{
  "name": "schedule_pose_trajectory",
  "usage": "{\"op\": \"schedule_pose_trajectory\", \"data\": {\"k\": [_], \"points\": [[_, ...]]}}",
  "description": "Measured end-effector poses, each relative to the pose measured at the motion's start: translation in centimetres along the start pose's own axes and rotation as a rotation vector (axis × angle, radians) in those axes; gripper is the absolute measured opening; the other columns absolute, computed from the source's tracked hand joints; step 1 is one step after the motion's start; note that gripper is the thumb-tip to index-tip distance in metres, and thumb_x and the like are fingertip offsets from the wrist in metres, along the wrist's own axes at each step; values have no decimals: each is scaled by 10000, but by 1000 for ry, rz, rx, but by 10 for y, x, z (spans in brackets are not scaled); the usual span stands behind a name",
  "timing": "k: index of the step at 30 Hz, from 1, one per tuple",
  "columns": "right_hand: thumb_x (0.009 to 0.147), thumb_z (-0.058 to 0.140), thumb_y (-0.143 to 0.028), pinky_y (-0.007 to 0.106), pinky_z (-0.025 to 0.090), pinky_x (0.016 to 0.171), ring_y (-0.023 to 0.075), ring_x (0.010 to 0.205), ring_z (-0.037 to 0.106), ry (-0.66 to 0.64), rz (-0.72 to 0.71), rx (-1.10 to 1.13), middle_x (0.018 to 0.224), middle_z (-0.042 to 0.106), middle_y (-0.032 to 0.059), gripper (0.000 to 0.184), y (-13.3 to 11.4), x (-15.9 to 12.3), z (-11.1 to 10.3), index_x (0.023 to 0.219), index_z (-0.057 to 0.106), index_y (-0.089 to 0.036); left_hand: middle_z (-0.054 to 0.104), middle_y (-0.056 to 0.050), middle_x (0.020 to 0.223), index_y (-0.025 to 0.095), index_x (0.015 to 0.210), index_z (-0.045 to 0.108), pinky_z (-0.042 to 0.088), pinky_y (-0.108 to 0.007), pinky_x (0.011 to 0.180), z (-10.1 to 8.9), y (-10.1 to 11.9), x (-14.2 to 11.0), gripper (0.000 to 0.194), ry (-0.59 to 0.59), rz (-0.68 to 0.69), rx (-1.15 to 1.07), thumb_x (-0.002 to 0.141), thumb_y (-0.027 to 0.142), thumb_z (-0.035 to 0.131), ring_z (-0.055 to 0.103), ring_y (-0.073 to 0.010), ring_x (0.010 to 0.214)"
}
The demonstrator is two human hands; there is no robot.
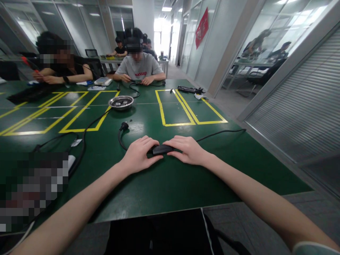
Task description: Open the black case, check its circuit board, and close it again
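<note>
Right now you have both hands around a small black adapter (pixel 163 149), low over the green table (pixel 164 191) and near its front edge. Your left hand (pixel 140 154) grips one end between thumb and fingers, and your right hand (pixel 187 150) has the other end in the same kind of pinch. Whether the adapter touches the tabletop, you can't tell from this view.

Beyond your left hand is a black plug (pixel 124 126), its cord curving back to that hand. A thin black cable (pixel 220 133) runs from behind your right hand to the right side of the table. Farther off, a round metal bowl (pixel 121 103) holds a few small shiny pieces (too small to make out), and another dark cord (pixel 84 136) passes on its left side. Yellow tape (pixel 179 124) marks out boxes on the tabletop, with a long black item (pixel 190 89) at the far end of the right-hand ones.

Across from you, a person in a grey shirt (pixel 139 67) has both hands at a dark corded thing. To the left, another person in black (pixel 77 67) holds something red (pixel 38 73).
</note>
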State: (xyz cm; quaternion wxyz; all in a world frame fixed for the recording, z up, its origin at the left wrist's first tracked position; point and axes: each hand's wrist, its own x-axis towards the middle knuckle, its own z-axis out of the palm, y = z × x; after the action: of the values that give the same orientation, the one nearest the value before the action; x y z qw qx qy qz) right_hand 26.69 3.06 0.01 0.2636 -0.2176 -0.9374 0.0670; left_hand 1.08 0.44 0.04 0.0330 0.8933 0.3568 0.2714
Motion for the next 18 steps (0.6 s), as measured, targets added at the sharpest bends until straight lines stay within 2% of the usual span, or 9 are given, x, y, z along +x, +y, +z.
{"op": "schedule_pose_trajectory", "data": {"k": [4,7,11,13,16,18], "points": [[1030,601,-403,366,573,826,253,966,716,28,30,-8,1084,775,113,325,-2,0,-1,1270,667,-194,736,-107,999,173,1088,669,535,-399,852,-2,1,0,239,-23,10,27,1012,388,597,654,-271,950],[1015,627,-411,362,579,818,253,947,735,25,50,9,1072,781,113,326,-1,-1,3,1247,685,-191,745,-118,999,168,1091,690,539,-423,867,-2,0,0,263,-25,20,31,1002,403,611,650,-290,981],[1046,569,-366,365,585,831,249,946,744,25,63,6,1080,783,116,325,2,-3,8,1304,678,-202,740,-95,992,181,1153,690,554,-388,829,-1,0,0,292,-24,-37,-46,961,400,661,659,-261,919],[1047,565,-393,365,587,859,251,1009,736,17,37,-26,1157,764,124,393,3,-3,7,1391,631,-213,728,-80,953,182,1134,696,552,-364,804,-1,1,-1,269,-27,-84,-85,958,383,665,660,-241,879],[1005,618,-499,375,590,888,271,1158,687,-63,-66,-127,1358,670,137,583,-1,-2,5,1525,513,-257,714,-61,918,179,1063,710,541,-332,768,-1,4,-1,238,-41,-162,-169,971,390,649,662,-216,829],[1017,602,-467,359,594,859,267,1167,673,-115,-113,-190,1385,636,133,584,-4,-1,5,1557,476,-282,716,-45,903,183,1025,714,535,-311,733,-1,5,-1,251,-85,-210,-239,987,413,623,663,-198,782]]}}
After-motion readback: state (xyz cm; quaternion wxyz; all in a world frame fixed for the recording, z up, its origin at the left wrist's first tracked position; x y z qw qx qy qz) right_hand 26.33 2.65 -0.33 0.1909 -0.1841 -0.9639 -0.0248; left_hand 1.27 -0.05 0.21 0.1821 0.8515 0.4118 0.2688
